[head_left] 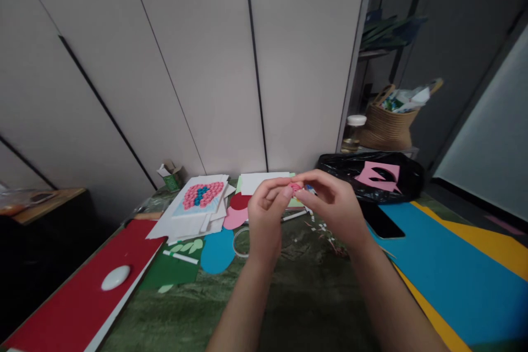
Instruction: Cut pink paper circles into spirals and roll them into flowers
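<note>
- While both hands are working above the table [223, 313], a small pink piece [296, 188] is resting between their fingertips; clock directions below are using this piece as centre.
- Completed portion: at nine o'clock, a decorated sheet [180, 212] is carrying closely packed pink rosettes [190, 197] around blue rosettes [202, 196].
- Open portion: the pink piece is being held apart from that sheet. Loose cut-outs, including a blue cut-out [218, 253] at eight o'clock, are lying separate and unassembled.
- Left hand [268, 214]: the forearm is rising from seven o'clock; the thumb and index finger are pinching the piece.
- Right hand [334, 203]: the forearm is rising from five o'clock; the wrist is angling inward, and the thumb and index finger are closing on the piece's opposite side.
- Visibility: fingers and blur are partly hiding the piece, which is possibly coiling like a rosette.
- Surroundings: a phone [383, 220] is lying toward four o'clock; paper scraps [322, 226] are lying near five.
</note>
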A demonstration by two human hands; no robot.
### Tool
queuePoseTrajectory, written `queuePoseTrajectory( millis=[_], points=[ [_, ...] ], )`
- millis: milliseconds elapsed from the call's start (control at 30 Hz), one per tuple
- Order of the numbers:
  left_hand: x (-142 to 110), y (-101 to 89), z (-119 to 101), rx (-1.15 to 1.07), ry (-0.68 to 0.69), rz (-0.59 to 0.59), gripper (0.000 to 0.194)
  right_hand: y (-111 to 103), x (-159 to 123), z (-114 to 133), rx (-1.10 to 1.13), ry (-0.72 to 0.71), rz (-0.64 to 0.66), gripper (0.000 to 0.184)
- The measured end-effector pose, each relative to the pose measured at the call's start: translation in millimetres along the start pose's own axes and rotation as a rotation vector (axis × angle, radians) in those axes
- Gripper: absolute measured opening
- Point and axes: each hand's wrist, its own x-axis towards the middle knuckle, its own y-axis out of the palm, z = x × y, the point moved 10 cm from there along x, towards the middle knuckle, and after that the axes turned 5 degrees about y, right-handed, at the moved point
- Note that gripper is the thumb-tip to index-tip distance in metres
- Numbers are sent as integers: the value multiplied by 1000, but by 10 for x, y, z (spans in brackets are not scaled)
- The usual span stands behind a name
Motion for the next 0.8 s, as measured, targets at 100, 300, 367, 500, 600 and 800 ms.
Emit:
queuePoseTrajectory(
  millis=[100, 300, 367, 500, 600, 800],
  points=[
    [4, -25, -54, 96, 41, -21, 9, 6, -9, -23, -31, -2, 2, 13],
    [-1, -35, -132, 229, 79, -39, 8, -25, -6, -119, -63, 21, -49, 14],
    [-3, -40, -146, 251, 89, -43, 9, -35, -6, -123, -66, 17, -68, 13],
    [-12, -35, -202, 266, 144, -36, 9, -40, -16, -105, -53, 1, -95, 12],
    [-21, -35, -219, 252, 160, -36, 11, -36, -18, -91, -47, -12, -108, 11],
    [-42, 7, -186, 212, 153, 10, 13, -51, -5, -130, -52, -20, -155, 10]
  ],
)
